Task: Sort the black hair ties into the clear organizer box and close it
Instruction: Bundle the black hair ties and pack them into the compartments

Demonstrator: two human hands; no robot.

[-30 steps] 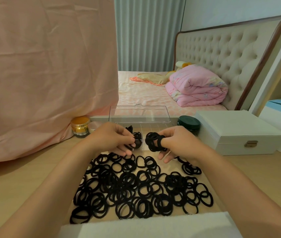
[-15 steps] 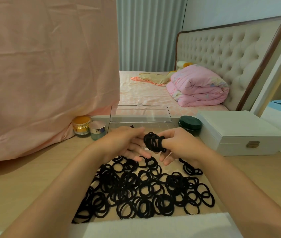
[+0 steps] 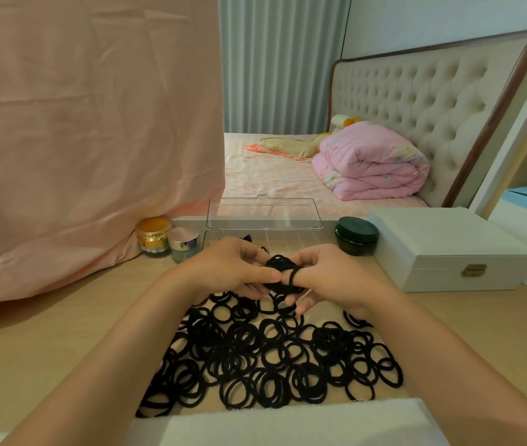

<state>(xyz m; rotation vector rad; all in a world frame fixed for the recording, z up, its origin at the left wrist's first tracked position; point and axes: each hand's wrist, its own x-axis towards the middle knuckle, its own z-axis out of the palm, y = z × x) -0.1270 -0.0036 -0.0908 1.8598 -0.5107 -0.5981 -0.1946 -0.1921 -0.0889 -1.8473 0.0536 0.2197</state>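
Several black hair ties (image 3: 272,358) lie heaped on the wooden table in front of me. Above the heap, my right hand (image 3: 323,278) holds a bunch of hair ties (image 3: 280,272) looped over its fingers. My left hand (image 3: 233,268) meets it and pinches that bunch from the left. Behind both hands stands the clear organizer box (image 3: 307,241) with its lid (image 3: 263,214) raised upright; a few black ties show in its left compartments, mostly hidden by my hands.
A gold jar (image 3: 153,235) and a silver-lidded jar (image 3: 184,244) stand left of the box, beside a hanging pink cloth (image 3: 88,140). A dark green jar (image 3: 356,236) and a white latch case (image 3: 448,249) stand to the right. White fabric (image 3: 288,424) covers the table's near edge.
My left hand left the box's left compartments and moved right to the bunch on my right hand. My right hand stayed in place with the ties.
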